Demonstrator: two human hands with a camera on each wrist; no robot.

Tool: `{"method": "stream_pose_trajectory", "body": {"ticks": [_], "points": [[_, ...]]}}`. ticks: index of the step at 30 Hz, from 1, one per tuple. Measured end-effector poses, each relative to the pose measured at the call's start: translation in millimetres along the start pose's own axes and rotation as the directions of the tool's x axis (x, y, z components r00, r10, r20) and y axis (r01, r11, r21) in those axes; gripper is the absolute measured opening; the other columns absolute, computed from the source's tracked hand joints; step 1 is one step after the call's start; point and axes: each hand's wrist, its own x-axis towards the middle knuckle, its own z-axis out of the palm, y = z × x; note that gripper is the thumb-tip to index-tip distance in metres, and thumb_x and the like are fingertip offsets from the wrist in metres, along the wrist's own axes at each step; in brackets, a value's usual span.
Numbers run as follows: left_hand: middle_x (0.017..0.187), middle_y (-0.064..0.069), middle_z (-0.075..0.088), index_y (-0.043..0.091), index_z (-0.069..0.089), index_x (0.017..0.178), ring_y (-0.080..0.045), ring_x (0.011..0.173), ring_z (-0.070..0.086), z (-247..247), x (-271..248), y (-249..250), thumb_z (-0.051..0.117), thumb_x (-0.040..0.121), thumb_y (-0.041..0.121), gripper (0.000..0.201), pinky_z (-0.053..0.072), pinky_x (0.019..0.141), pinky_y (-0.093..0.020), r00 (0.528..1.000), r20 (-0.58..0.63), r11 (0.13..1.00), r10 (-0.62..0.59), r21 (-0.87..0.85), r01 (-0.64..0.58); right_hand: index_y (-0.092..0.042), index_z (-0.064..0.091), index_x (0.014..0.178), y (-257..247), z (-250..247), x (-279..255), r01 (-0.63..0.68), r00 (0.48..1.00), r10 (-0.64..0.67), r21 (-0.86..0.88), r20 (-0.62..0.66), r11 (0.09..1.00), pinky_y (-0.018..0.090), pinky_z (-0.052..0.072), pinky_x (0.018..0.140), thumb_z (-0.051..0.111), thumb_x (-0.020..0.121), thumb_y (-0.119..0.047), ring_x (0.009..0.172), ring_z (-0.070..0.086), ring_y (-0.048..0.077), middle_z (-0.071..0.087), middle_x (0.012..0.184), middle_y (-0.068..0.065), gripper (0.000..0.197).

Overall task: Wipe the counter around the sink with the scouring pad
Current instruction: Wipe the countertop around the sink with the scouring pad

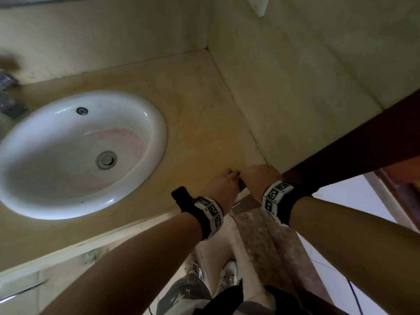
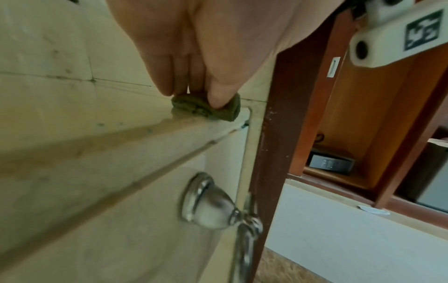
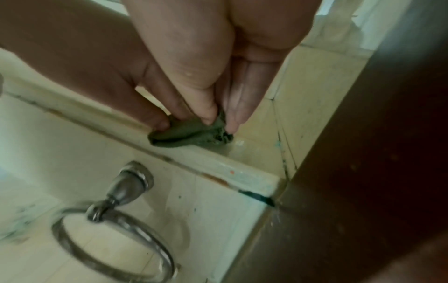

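Pinching the scouring pad (image 3: pixel 191 134) from both sides, the two hands meet at the table's front edge, in the corner farthest from the sink (image 1: pixel 75 153). The left hand (image 1: pixel 223 185) nips one end with thumb and fingertips; the right hand (image 1: pixel 259 178) clamps the other, fingers (image 3: pixel 234 114) curled down onto it. The pad looks crumpled and folded, sitting right on the lip of the table (image 1: pixel 200 114), close to the side wall (image 1: pixel 295 92) and the dark wooden door frame (image 1: pixel 354 142).

By the look of it, this is the setup step: the pad is being gathered or flattened before a proper stroke. Next, one hand probably needs to press it flat and sweep toward the sink.

Room is tight here, with wall and frame just beside the pad and the drop-off directly under it. Toward the sink, the yellowish surface opens wide. Below the edge hangs a chrome towel ring (image 3: pixel 114 239), clear of the hands.
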Motion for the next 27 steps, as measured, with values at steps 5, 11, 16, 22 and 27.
{"method": "stream_pose_trajectory", "body": {"ticks": [5,11,16,22,27], "points": [[0.154,-0.011,0.023,0.004,0.031,0.145,-0.028,0.136,0.027,-9,41,-28,0.041,0.099,0.014,0.048,0.034,0.109,-0.036,0.976,0.035,0.974,-0.216,-0.056,0.218,-0.012,0.058,0.117,7,-8,8,-0.09,0.991,0.105,0.176,-0.078,0.98,0.038,0.05,0.09,0.038,0.098,-0.009,0.109,0.059,0.028,0.059,0.122,0.011,0.028],[0.142,-0.013,0.036,0.012,0.038,0.141,-0.032,0.124,0.041,-32,104,-54,0.056,0.089,0.015,0.055,0.042,0.102,-0.041,0.974,0.016,0.966,-0.226,-0.121,0.226,-0.008,0.035,0.141,9,8,12,-0.073,0.99,0.088,0.139,-0.109,0.988,0.034,0.039,0.101,0.045,0.093,-0.013,0.131,0.038,0.024,0.039,0.142,0.009,0.05],[0.146,-0.012,0.034,0.014,0.04,0.141,-0.032,0.123,0.042,-39,128,-42,0.05,0.094,0.011,0.049,0.045,0.092,-0.04,0.99,-0.025,0.99,-0.141,0.014,0.142,-0.002,0.008,0.152,12,42,20,-0.169,0.985,0.171,0.131,-0.006,0.977,0.038,0.026,0.115,0.048,0.094,-0.024,0.146,0.015,0.027,0.011,0.159,0.015,0.073],[0.155,-0.007,0.023,0.018,0.033,0.145,-0.033,0.128,0.038,-37,124,-39,0.044,0.096,0.012,0.051,0.048,0.088,-0.042,0.999,-0.003,0.994,-0.048,0.1,0.048,0.004,-0.004,0.15,5,73,18,-0.115,0.993,0.117,0.06,-0.019,0.992,0.043,0.019,0.119,0.043,0.095,-0.032,0.147,0.004,0.036,-0.001,0.159,0.023,0.08],[0.158,-0.006,0.017,0.019,0.025,0.149,-0.032,0.136,0.03,-30,113,-21,0.044,0.097,0.011,0.056,0.046,0.09,-0.04,0.999,0.022,0.993,-0.025,0.113,0.022,0.006,-0.001,0.15,2,76,6,0.01,0.998,-0.01,-0.002,-0.068,1.0,0.042,0.015,0.12,0.044,0.093,-0.035,0.147,0.004,0.037,0.002,0.158,0.025,0.083]]}}
